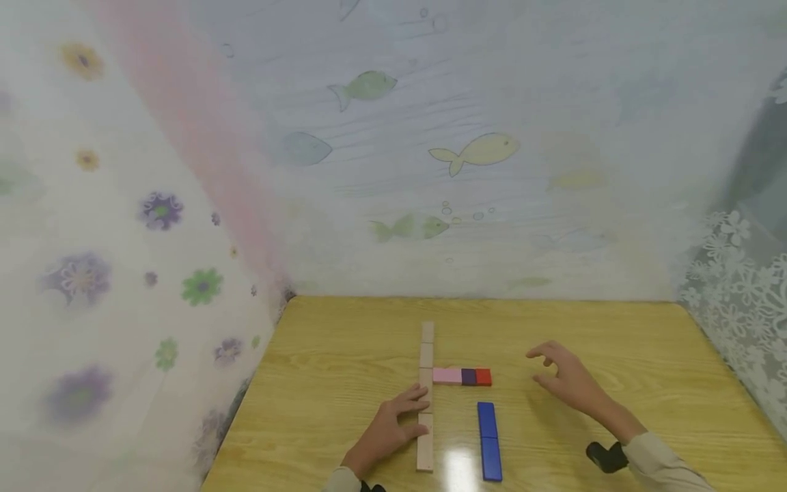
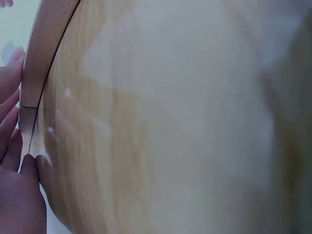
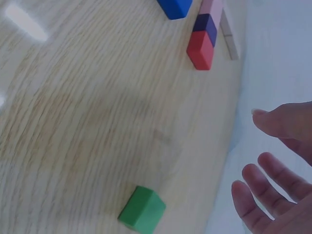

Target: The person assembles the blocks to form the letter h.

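A row of plain wooden blocks (image 1: 425, 444) runs up the table, laid end to end. My left hand (image 1: 386, 429) rests on its left side, fingertips and thumb touching the blocks near a joint. In the left wrist view the fingers (image 2: 9, 122) lie along the wood (image 2: 41, 63). From the row, a pink block (image 1: 447, 376), a dark purple block (image 1: 469, 377) and a red block (image 1: 484, 377) extend rightward in line. My right hand (image 1: 568, 379) hovers right of them with fingers spread and holds nothing. A green block (image 3: 143, 209) shows only in the right wrist view.
Two blue blocks (image 1: 489, 441) lie end to end right of the wooden row. A black object (image 1: 607, 456) is by the right sleeve. The wood-grain table (image 1: 344, 328) meets a fish-painted wall (image 1: 553, 225) behind and a flowered wall (image 1: 123, 307) at left.
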Demonstrator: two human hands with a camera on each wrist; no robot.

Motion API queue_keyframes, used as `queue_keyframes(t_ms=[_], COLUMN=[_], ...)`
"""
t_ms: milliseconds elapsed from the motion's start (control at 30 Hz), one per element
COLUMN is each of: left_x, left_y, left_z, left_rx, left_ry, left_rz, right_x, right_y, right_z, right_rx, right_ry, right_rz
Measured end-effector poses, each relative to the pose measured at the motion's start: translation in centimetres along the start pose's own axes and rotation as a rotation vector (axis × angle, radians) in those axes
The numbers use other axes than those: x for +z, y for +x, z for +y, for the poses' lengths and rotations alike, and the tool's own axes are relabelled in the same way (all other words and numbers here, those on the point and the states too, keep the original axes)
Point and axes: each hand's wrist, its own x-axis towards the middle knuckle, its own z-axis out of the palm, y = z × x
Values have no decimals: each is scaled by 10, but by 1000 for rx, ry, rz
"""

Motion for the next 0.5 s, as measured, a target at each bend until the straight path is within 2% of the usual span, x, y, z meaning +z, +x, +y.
queue_keyframes(t_ms=[267, 500], left_x=[-4, -2], left_y=[-1, -1], left_z=[6, 5], left_rx=[-21, 7], left_ry=[4, 8], left_rz=[-3, 2], right_x=[-8, -15], right_y=[-11, -22], right_z=[5, 11], right_rx=[-37, 2], right_ry=[-80, -96], right_rz=[15, -4])
